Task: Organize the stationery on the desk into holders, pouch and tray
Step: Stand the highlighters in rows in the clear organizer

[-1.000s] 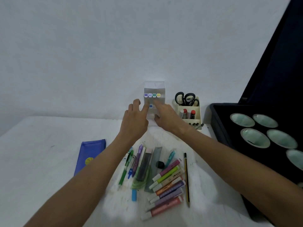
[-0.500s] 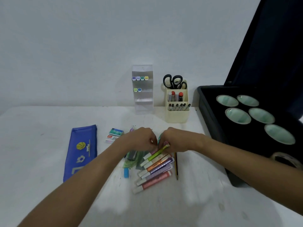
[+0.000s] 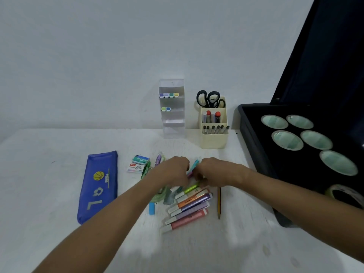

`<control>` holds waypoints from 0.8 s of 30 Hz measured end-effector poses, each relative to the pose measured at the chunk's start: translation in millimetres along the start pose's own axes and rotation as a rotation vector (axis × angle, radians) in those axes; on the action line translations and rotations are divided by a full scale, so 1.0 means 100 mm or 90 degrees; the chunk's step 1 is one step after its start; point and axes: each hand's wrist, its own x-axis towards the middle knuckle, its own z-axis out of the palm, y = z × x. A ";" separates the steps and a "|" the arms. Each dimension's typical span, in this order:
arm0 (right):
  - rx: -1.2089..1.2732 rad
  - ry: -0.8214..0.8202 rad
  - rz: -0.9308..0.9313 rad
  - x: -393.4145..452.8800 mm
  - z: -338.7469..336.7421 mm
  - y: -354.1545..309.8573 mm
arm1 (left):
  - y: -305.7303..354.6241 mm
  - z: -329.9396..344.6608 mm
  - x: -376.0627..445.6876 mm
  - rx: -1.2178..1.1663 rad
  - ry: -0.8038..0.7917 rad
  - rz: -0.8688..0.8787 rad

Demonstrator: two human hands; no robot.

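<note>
Both hands meet over the far end of the highlighter pile (image 3: 187, 207) in the middle of the surface (image 3: 49, 194). The left hand (image 3: 173, 170) and right hand (image 3: 212, 172) have curled fingers, though each grip is hidden. Best to lift one highlighter cleanly, then carry it to the clear holder (image 3: 173, 115) at the far edge.

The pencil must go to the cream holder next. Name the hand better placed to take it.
Right. The right hand is nearest the pencil, which lies just beneath its wrist, and the cream holder stands on that side too. The left hand would have to cross over.
</note>
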 end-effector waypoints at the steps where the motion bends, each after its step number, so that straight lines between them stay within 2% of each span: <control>1: -0.013 -0.006 0.003 0.00 -0.01 0.01 | -0.02 -0.06 -0.01 -0.018 -0.016 -0.018; 3: -0.019 -0.025 0.006 0.01 -0.02 0.04 | -0.07 -0.22 -0.04 -0.109 -0.022 -0.047; 6: 0.056 -0.027 0.017 -0.01 -0.13 0.10 | -0.16 -0.43 -0.15 -0.294 0.041 -0.070; 9: 0.162 0.029 0.060 -0.08 -0.41 0.18 | -0.30 -0.62 -0.23 -0.453 0.089 -0.046; 11: 0.255 0.082 0.082 -0.11 -0.61 0.22 | -0.37 -0.78 -0.25 -0.493 0.135 -0.015; 15: 0.398 0.201 0.120 -0.08 -0.86 0.26 | -0.45 -1.12 -0.21 -0.493 0.299 0.013; 19: 0.583 0.219 0.167 -0.03 -1.02 0.24 | -0.48 -1.30 -0.14 -0.405 0.504 0.015; 21: 0.524 0.241 0.175 0.02 -1.09 0.26 | -0.47 -1.34 -0.11 -0.371 0.577 0.039; 24: 0.347 0.334 0.172 0.12 -1.15 0.25 | -0.43 -1.34 -0.06 -0.239 0.631 0.102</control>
